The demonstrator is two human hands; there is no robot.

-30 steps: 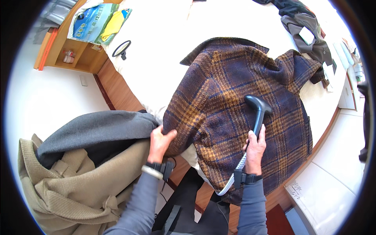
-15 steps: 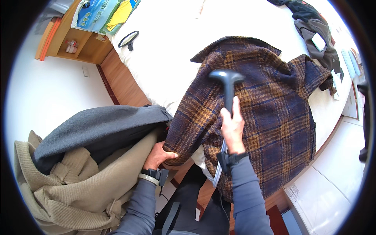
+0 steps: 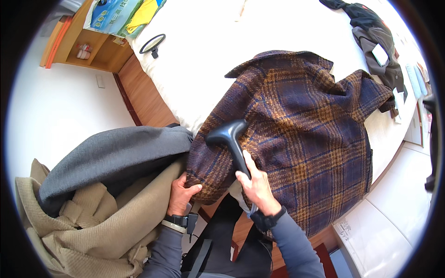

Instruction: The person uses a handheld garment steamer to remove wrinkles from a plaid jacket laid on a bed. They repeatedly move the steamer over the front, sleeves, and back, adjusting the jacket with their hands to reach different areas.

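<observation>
A brown, navy and mustard plaid coat (image 3: 306, 139) lies spread on the white bed, its collar at the far side. My right hand (image 3: 261, 190) is closed round the handle of a black T-shaped garment steamer head (image 3: 229, 134), whose wide end lies over the coat's left sleeve. Part of a pale hose shows under my right wrist. At the cuff end of that same sleeve, my left hand (image 3: 181, 194) pinches the cloth between thumb and fingers; some fingers are hidden. Whether the steamer touches the fabric I cannot tell.
A grey garment (image 3: 116, 153) and a beige ribbed coat (image 3: 106, 222) hang in a pile at my left. On the bed (image 3: 199, 46) lie a small round mirror (image 3: 153, 45) and a printed bag (image 3: 116, 18). Dark clothes (image 3: 375, 41) lie far right.
My right hand has brought the steamer head from the coat's upper back toward me and left, down onto the sleeve. My left hand stays at the cuff, shifted slightly.
</observation>
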